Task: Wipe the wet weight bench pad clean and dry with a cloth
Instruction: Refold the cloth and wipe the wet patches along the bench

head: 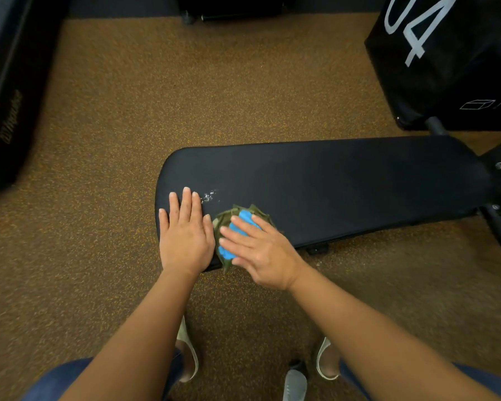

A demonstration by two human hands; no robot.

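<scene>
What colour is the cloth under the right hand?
Olive green with bright blue patches, seen in the head view: cloth beneath the right hand.

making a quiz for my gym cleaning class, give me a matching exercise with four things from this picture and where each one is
1 left hand
2 right hand
3 cloth
4 water drops

a under the right hand
b on the pad, just past the left hand
c flat on the bare pad near its rounded end
d pressing on the cloth

Pairs: 1-c, 2-d, 3-a, 4-b
</scene>
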